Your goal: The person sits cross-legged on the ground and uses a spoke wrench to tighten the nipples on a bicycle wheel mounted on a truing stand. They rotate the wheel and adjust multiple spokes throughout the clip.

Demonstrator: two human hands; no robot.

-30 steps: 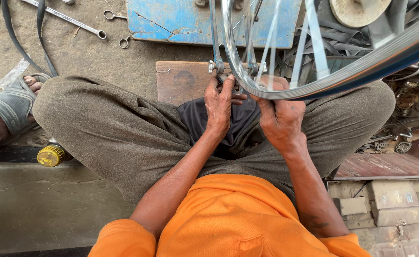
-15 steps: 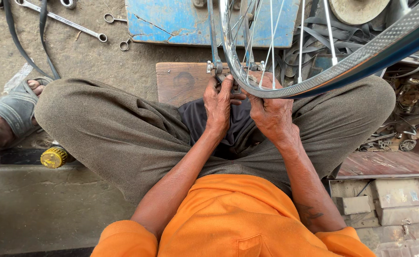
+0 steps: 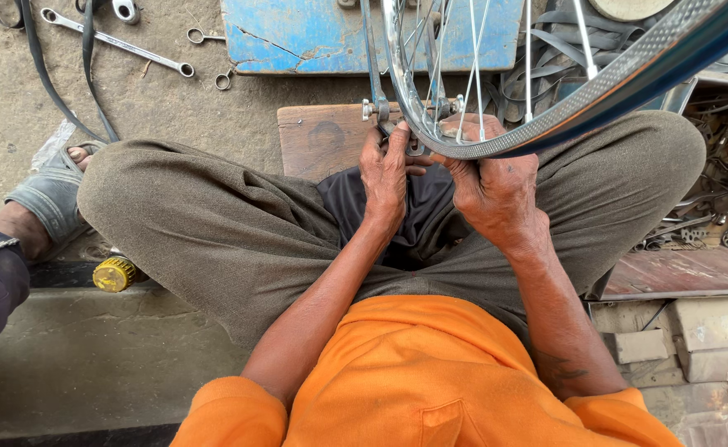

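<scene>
Both hands meet at the near edge of a shiny silver bike wheel rim with thin spokes [image 3: 496, 149], held above the lap. The left hand [image 3: 386, 178] curls its fingers on the rim. The right hand [image 3: 496, 194] closes around it too. A blue metal board [image 3: 297, 33] lies far behind.

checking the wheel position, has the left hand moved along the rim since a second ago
No. The left hand is still at the bicycle wheel rim by the axle, over the wooden block, as before; the small shift in the picture looks like camera motion.
</scene>
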